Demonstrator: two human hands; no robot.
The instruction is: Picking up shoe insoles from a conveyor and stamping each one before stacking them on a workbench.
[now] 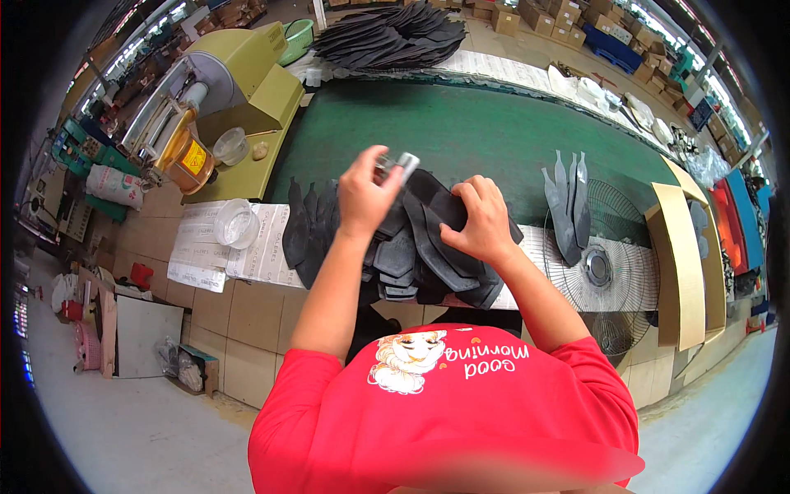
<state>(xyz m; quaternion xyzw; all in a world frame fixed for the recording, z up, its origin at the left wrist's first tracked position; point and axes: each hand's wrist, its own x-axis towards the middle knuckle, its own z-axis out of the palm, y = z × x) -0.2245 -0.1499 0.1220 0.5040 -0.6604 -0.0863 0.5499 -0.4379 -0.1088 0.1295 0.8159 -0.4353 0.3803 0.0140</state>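
The left hand [369, 193] closes its fingers around a small silvery item [406, 167], blurred, so its exact kind is unclear; the right hand [480, 216] has its thumb and bent fingers against an upper piece of the pile of dark pieces [397, 255], though whether it pinches or only presses I cannot tell. That pile lies directly under both hands, its pieces overlapping. Good handling here probably means steadying one piece near its edge, keeping the layers beneath from sliding, and holding the silvery item away from the right fingertips. Beyond the pile stretches a green work surface [362, 119]; left of it are a clear tub [236, 224] and, farther off, an olive machine [255, 78]. Right of it come three slim dark pieces [566, 210], a wire-caged fan [598, 267] and an open carton [679, 267]. Well past the pile, a larger dark stack [391, 34] sits before a tiled floor with cardboard boxes [564, 18].
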